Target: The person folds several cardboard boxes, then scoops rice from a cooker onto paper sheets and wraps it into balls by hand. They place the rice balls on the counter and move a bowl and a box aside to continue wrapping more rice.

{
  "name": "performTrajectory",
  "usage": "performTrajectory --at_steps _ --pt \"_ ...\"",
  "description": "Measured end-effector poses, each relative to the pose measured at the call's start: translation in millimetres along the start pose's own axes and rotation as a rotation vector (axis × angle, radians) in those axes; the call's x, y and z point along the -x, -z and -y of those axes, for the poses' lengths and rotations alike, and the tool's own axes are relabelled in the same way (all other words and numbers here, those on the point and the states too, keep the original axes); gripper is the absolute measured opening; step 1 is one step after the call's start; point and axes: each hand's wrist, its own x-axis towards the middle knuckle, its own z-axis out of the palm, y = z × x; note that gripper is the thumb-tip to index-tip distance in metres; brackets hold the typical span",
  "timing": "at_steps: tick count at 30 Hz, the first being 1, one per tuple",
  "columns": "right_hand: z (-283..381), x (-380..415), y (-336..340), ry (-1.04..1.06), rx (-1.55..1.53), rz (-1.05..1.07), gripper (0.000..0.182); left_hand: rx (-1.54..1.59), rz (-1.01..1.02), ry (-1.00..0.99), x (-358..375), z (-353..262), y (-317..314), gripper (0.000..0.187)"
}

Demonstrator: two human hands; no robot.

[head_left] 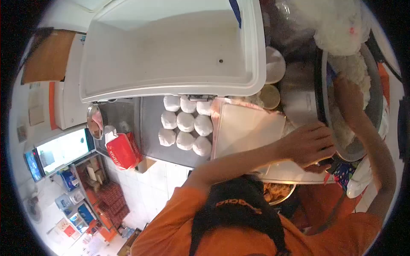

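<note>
At the right, my right hand (349, 100) reaches into a large metal pot (376, 128) of white rice (356, 68). Its fingers look curled beside a blue piece (331, 73) by the pot's inner wall, but blur and shadow hide what they hold. My left hand (309, 147) is at the pot's near rim, its fingers bent over the edge and seemingly gripping it. Under my left forearm lies a stack of pale wrapping sheets (243, 128). Left of the stack, several round white wrapped bundles (185, 122) sit in rows on a grey tabletop (149, 123).
A big white cooler box (171, 89) stands open behind the bundles. Left are a red printed bag (124, 150) and a round metal dish (95, 122). Small tubs (270, 97) stand near the pot; a clear plastic bag (341, 25) hangs over it. A food pan (277, 192) is close to my body.
</note>
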Motion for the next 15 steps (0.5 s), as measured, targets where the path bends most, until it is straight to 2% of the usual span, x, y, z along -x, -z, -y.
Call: performTrajectory --at_steps 3,4,7,11,13,15 --pt "-34 -10 -71 -0.067 0.078 0.140 0.015 0.012 -0.020 -0.082 -1 15 -9 0.033" --pt "-25 -5 -77 -0.061 0.115 0.141 0.014 0.025 -0.049 -0.071 -2 13 -8 0.034" --pt "4 5 -64 -0.003 0.159 0.145 0.016 -0.030 -0.051 -0.055 5 14 -15 0.038" --pt "-1 3 -41 0.327 -0.043 0.260 0.021 -0.082 -0.039 -0.092 5 18 -14 0.039" --pt "-6 12 -37 0.319 -0.110 0.322 0.022 -0.100 0.014 -0.095 7 15 -11 0.037" --pt "-13 11 -60 0.301 -0.031 0.506 0.022 -0.110 0.034 -0.120 3 17 -12 0.035"
